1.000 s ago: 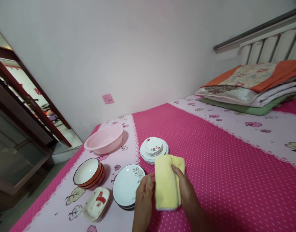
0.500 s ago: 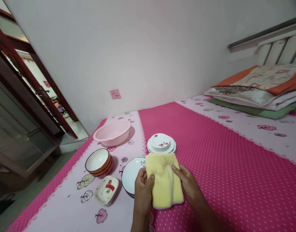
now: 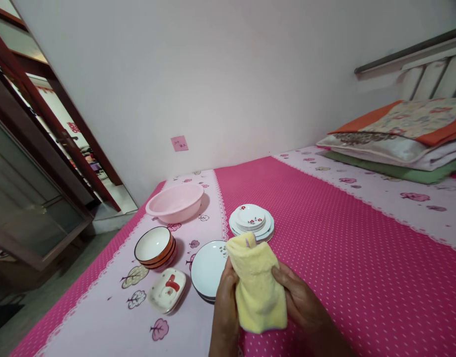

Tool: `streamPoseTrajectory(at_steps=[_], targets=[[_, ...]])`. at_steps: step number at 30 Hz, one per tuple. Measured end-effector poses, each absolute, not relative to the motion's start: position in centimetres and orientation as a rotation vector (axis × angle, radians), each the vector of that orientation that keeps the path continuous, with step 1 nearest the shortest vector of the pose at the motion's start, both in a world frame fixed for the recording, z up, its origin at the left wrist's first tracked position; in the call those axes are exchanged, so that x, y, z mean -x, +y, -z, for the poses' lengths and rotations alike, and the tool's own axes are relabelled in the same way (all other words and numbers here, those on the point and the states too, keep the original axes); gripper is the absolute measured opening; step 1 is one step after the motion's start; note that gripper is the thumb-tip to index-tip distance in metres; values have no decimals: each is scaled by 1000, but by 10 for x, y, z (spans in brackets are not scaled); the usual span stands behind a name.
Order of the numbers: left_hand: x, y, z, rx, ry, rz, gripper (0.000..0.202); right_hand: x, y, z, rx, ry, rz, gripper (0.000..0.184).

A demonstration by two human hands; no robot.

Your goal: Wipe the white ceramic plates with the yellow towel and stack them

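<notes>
A folded yellow cloth hangs between my two hands above the bed. My left hand grips its left side, the fingers partly hidden behind it. On the right edge, my right hand pinches the cloth with the thumb in front. The cloth's upper left part bulges and curls over. Just beyond it sits a stack of white plates with red flowers on the top one. Left of my left hand lies a stack of dark-rimmed white plates, partly covered by that hand.
Farther left are stacked orange-brown bowls, a squarish dish with a red pattern and a pink basin. Folded bedding is piled at the right. A white wall rises behind the pink bedspread.
The cloth was held flat and spread; now its top is bunched and curled, and it hangs slightly lower. My left hand has turned further behind its edge.
</notes>
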State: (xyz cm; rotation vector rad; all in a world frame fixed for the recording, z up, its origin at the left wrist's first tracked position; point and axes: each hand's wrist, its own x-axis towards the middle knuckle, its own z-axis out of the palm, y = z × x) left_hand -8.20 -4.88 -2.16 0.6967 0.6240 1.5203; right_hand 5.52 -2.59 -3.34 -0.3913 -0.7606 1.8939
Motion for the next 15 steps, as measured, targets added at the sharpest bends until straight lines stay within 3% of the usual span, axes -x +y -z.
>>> streamPoseTrajectory(at_steps=[7, 15], targets=[[79, -48, 20, -696, 651, -1460, 61, -68, -15, 37, 667, -659, -1784, 57], [82, -45, 22, -635, 697, -1567, 59, -71, -12, 39, 598, -842, -1813, 54]])
